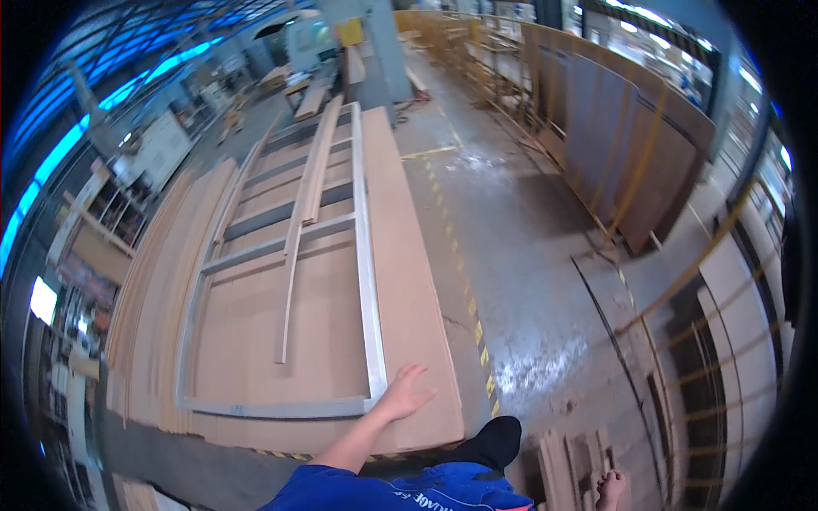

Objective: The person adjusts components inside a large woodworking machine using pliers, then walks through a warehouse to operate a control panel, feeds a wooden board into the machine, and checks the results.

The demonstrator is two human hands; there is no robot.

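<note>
My left hand (407, 393) reaches over the near right corner of a grey rectangular frame (369, 315). Its fingers are spread, and it rests on or just above the light-brown board (417, 341) under the frame. Low at the right, my right hand (612, 488) has curled fingers; whatever it may hold is hidden. Beside it stand several narrow wooden strips (558, 468), and I cannot tell whether it touches them. Long wooden strips (317, 162) lie lengthwise across the frame's crossbars, one reaching farther toward me.
Stacked long boards (162, 298) lie left of the frame. Yellow-black floor tape (464, 285) runs along the stack's right side. Large panels (596, 128) lean on a rack across the aisle, and a yellow rail barrier (682, 289) stands at right. A pillar (388, 51) rises beyond.
</note>
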